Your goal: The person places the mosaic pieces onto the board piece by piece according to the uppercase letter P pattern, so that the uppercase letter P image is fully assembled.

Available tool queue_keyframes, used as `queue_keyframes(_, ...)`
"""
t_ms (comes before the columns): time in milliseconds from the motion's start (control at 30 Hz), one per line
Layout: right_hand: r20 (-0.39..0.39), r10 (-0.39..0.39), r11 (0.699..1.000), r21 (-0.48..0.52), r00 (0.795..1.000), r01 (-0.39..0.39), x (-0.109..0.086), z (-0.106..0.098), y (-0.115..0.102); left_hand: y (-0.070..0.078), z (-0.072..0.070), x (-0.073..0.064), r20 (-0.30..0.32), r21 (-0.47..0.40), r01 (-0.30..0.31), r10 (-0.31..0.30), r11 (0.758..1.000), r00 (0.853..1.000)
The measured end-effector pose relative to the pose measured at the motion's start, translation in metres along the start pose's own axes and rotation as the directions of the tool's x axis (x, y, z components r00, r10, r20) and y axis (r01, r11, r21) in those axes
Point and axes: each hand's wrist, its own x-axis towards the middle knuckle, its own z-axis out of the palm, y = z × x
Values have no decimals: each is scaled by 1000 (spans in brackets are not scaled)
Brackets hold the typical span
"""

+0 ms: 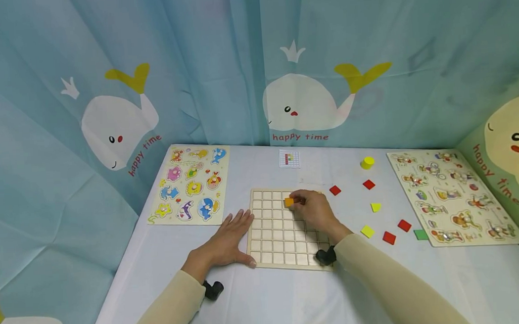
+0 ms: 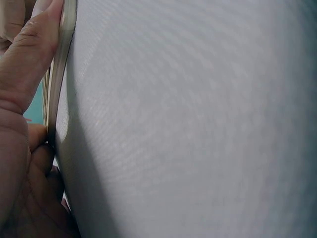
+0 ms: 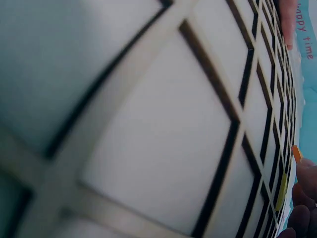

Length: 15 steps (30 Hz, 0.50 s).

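Observation:
A wooden grid board with square cells lies on the white-covered table. My right hand is over its upper right part, pinching an orange square tile between thumb and fingertips. In the right wrist view the orange tile stands out from the fingertips, near a yellow piece in the grid. My left hand rests with straight, spread fingers along the board's left edge. Its thumb touches the board's side in the left wrist view. My right hand hides some of the cells.
Red tiles, yellow pieces and a green tile lie to the right. A yellow stack stands behind them. Picture puzzle boards flank the grid, one left and one right. A pattern card lies at the back.

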Motion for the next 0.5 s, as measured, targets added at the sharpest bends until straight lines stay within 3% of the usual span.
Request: queue_keyframes(500,23,0,998,-62,1000,1,2,5,1,-1,1,2,11,15,19,-20,1000,1000)
